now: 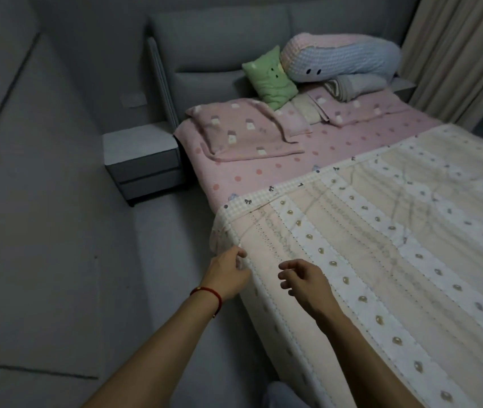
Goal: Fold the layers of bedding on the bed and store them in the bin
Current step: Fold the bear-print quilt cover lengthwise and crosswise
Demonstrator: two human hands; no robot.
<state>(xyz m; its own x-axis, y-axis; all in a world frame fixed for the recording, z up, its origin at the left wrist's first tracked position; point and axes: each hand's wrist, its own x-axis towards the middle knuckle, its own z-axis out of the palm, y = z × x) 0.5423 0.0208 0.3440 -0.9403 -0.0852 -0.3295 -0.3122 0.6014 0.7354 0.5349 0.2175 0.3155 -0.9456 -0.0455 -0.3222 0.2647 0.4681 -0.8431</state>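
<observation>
At bedside: quilt [381, 231] spread flat over the bed. Left hand [228, 275] pinches its side hem; right hand [302, 281] hovers, fingers loosely curled, empty. Likely soft, floppy, bulky; best gathered by corners.

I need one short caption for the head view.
Left hand pinches the quilt edge; right hand hovers above it.

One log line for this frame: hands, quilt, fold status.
left hand: pinches quilt edge at bed side | right hand: open over quilt | quilt: spread flat, unfolded | bin: not in view
</observation>
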